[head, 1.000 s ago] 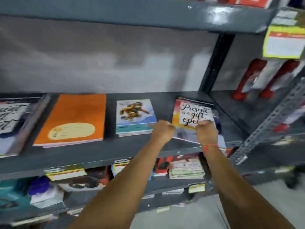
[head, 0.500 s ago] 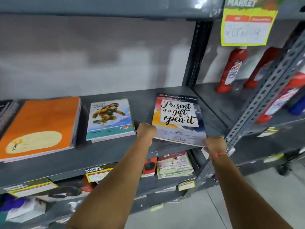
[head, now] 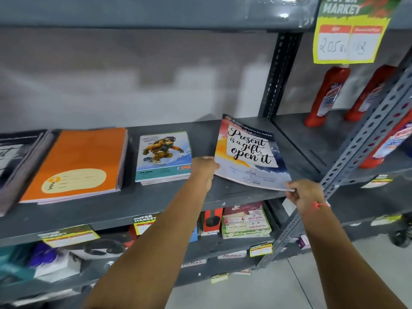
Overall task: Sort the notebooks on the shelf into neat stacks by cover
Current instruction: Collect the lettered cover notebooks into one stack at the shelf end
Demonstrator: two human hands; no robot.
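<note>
A notebook with "Present is a gift, open it" on its cover (head: 252,152) lies at the right end of the grey shelf (head: 156,197), its near edge lifted. My left hand (head: 204,169) grips its near left corner and my right hand (head: 304,192) pinches its near right corner. To the left sits a small stack with a snowboarder cover (head: 163,156). Further left is an orange stack (head: 78,163), and a dark-covered stack (head: 15,161) at the frame's left edge.
A perforated grey upright (head: 356,148) stands just right of my right hand. Red bottles (head: 327,94) stand in the neighbouring bay under a yellow price tag (head: 350,39). The lower shelf holds more booklets (head: 245,221) and price labels.
My hands have spread apart from the middle of the notebook to its two near corners. The notebook's near edge has come up off the shelf. The view has shifted right.
</note>
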